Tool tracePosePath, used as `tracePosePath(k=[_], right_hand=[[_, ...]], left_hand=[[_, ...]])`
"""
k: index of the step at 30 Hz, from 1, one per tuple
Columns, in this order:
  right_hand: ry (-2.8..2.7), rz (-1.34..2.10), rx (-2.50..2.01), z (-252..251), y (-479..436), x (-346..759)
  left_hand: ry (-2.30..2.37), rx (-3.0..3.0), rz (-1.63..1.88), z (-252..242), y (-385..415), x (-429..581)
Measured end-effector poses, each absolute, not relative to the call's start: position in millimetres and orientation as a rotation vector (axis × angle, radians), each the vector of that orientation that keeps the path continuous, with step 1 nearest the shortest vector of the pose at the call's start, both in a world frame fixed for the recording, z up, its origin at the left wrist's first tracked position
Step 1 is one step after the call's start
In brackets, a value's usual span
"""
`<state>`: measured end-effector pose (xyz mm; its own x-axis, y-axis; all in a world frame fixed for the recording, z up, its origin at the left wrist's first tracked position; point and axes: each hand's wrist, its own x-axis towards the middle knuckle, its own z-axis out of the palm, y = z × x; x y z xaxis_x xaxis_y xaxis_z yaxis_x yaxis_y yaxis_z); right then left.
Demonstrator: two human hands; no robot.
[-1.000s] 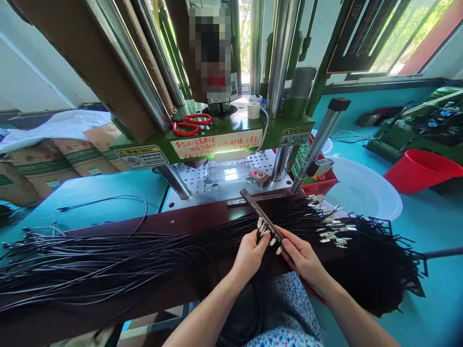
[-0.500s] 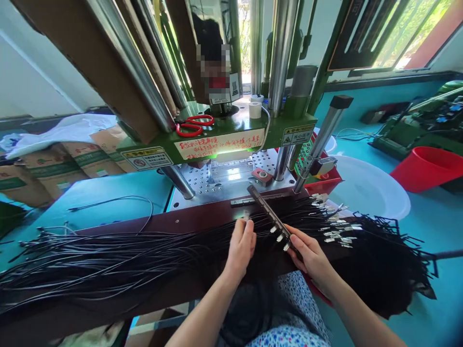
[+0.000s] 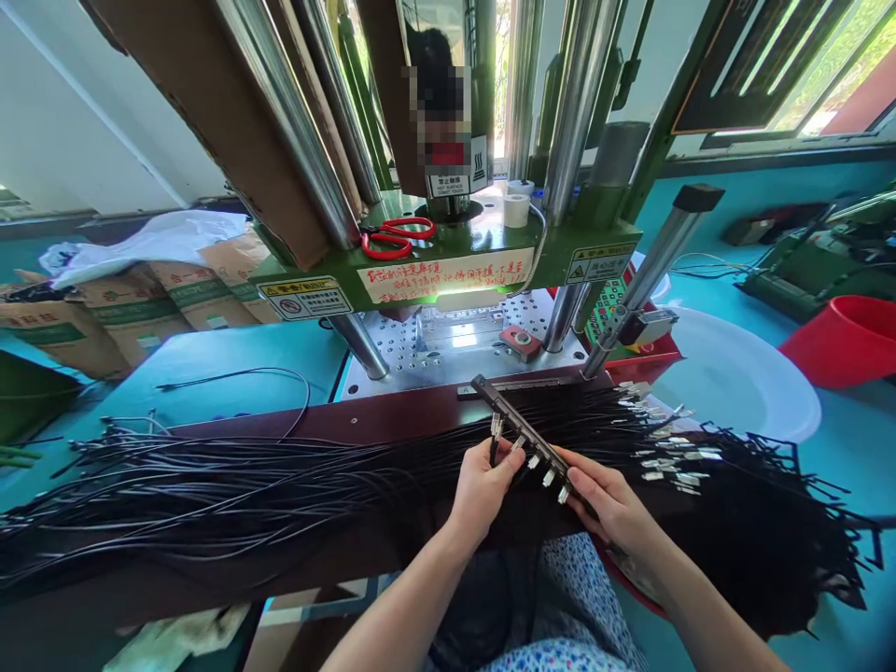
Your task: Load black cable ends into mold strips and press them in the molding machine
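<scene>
My right hand (image 3: 616, 504) is closed round the lower end of a narrow dark metal bar (image 3: 512, 412), which tilts up and to the left. Several silvery plug connectors (image 3: 549, 477) stick out along the bar's near edge. Close to the bar's upper part, my left hand (image 3: 484, 487) pinches a black cable with a metal connector (image 3: 497, 426) at its tip. Whether that connector touches the bar, I cannot tell. Beneath both hands lie many black cables (image 3: 280, 476), their metal plugs (image 3: 676, 453) bunched to the right.
A green press (image 3: 308, 271) stands ahead, with red-handled scissors (image 3: 392, 245) on it. Its perforated metal plate (image 3: 392, 336) carries a clear block and a red-and-metal piece (image 3: 520, 342). Another dark bar (image 3: 553, 384) lies before the plate. A white basin (image 3: 784, 401) and red bucket (image 3: 854, 345) stand right.
My left hand has moved up to the bar with its cable, and more connectors now show along the bar's edge. My right hand still grips the bar. The camera view has shifted slightly.
</scene>
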<state>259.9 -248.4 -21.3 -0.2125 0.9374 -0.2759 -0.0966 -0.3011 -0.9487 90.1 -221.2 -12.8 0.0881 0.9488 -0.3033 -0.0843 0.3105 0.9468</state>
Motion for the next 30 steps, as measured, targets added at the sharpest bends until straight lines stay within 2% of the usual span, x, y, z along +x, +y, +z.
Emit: tracePosePath(k=[6,11,16,22,30], right_hand=[[-1.578,1.371,-1.235,-27.4,-248.8,261.3],[-1.204,1.502,-1.247,-28.8,-251.2,261.6],[-0.983,1.551,-1.246,-19.5,-252.4,262.3],[-0.951,1.616,-1.229,-20.4,-252.5,263.2],[-1.075,1.631,-1.240,-17.6,-248.3,264.8]], left_hand=[[1.254,1.030,0.950,-13.7,-219.1,84.8],[1.233,1.144,1.090,-5.7,-217.6,78.9],[1.198,0.897,1.335,0.9,-214.7,74.5],[1.079,0.835,1.046,-3.8,-210.7,82.9],[1.059,0.808,0.959,-1.7,-209.6,79.6]])
